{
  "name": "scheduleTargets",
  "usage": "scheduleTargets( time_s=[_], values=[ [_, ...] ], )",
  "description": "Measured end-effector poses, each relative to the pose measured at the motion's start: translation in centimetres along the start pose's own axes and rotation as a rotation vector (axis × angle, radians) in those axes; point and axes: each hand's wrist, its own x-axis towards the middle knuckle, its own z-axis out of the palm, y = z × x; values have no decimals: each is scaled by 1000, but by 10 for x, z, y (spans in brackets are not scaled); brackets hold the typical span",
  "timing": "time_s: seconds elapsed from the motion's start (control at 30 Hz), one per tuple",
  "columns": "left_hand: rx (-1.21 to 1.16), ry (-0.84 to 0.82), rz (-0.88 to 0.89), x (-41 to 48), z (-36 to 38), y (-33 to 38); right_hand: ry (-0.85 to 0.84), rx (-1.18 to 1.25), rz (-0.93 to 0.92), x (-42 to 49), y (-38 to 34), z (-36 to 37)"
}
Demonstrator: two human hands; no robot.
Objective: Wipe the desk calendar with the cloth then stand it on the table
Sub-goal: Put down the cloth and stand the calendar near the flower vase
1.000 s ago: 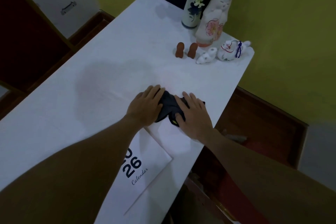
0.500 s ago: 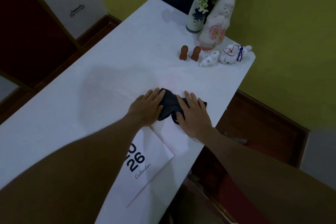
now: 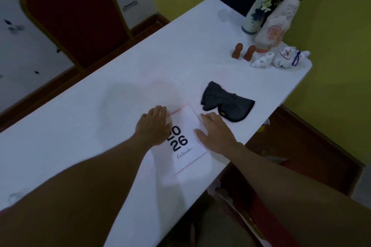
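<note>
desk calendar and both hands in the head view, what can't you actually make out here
- Desk calendar: head view; the left hand covers part of the "20", and the far edge is motion-blurred.
- Its stand or back: hidden, since it lies flat on the table.
- Right hand: blur hides whether the fingertips grip the edge or just rest.
- Cloth: too dark to read its folds.

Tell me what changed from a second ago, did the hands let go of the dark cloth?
Yes. Both hands let go of the dark cloth, which now lies alone on the table. The left hand and right hand moved back toward the person, onto the two sides of the calendar, which still lies flat. The vase and figurines stayed at the far end.
</note>
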Motion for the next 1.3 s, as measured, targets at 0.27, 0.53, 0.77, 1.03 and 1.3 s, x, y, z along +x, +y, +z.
scheduleTargets(
  time_s=[0.27, 0.53, 0.77, 1.03, 1.3],
  values=[
    [-281, -36, -406, -56, 38, -18, -15, -28, 188, -12, -23, 21],
    [-637, -61, -536, -55, 39, -17, 3, 168, 365, -19, -27, 27],
    [-690, 164, -436, -44, 18, -13, 190, 436, 367, -20, -18, 16],
    [-726, 512, -111, -21, -30, -4, 448, 590, 247, -18, -14, -8],
    [-893, 535, 132, -16, -41, 1, 487, 608, 215, -20, -2, -6]
  ],
)
